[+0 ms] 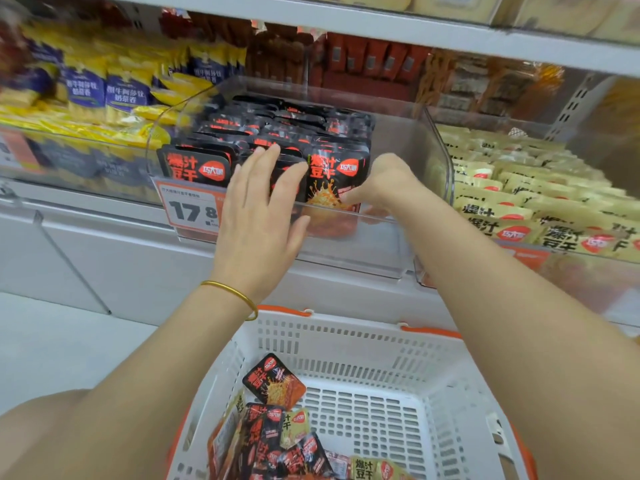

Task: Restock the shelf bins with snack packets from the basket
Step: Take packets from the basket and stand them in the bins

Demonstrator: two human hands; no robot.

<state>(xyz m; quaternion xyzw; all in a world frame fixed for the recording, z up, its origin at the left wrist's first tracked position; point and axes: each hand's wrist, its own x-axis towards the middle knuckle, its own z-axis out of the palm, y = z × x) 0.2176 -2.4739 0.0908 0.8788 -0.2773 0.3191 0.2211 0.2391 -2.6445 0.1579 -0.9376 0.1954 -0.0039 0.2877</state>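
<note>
Scanning from the far left, we see blue-and-yellow packets [86, 88] piled loosely behind a clear front panel, blurred at the edge of view. Next comes the clear bin [429, 157], its curved left wall rising beside the yellow heap. A price tag [188, 211] reading 17.8 is clipped to its front lip.

Inside the bin, black snack packets [277, 129] stand in upright rows, packed tight on the left and middle. The bin's right portion is bare, open floor down to the front wall.

Our left hand [261, 216], a gold bangle [232, 297] on its wrist, is spread flat with fingers wide, palm pressed against the front row of packets. Our right hand [381, 185] reaches over the front lip just right of it, thumb and fingers closed on the lower corner of the front-right black packet [332, 181], which stands upright at the edge of the row.

Further right, beyond the bin's right wall, beige packets [519, 188] lie in overlapping rows in the neighbouring bin.

Below, between our forearms, the white basket [363, 344] with orange handles sits under the shelf edge. Loose black and beige packets [273, 438] lie heaped in its left corner; the right half of its slotted floor is bare.
</note>
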